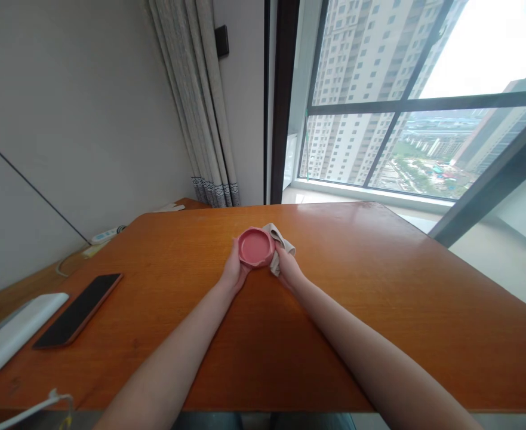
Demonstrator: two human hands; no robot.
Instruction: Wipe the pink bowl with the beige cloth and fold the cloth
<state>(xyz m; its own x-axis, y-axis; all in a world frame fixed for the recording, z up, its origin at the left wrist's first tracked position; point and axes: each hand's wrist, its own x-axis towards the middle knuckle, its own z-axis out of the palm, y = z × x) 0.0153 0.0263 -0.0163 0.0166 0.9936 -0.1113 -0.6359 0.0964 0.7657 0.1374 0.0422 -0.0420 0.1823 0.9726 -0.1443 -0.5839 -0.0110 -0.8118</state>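
A pink dish (256, 247) with an angular, many-sided rim is held between both hands over the wooden table (356, 286), its hollow side facing the wearer. The left hand (232, 263) is clamped on the dish's left edge; the right hand (286, 266) grips a pale grey-beige cloth (286, 244), bunched against the dish's right side, its folds poking out past the rim. Well to the left of the dish, and nearer the wearer, lies a flat black slab with an orange-brown edge (81, 309), its dark face plain. Farther left of the dish is a rounded white device (25, 328). Beyond the dish on the left, a white power strip (104, 235) sits by the wall; any lettering on it is probably too small to read from here. Behind the dish, slightly to its left, hangs a grey curtain (195, 89) with a dark patterned band near its hem. Behind the dish to the right, a large window (401, 107) shows tall buildings outside.
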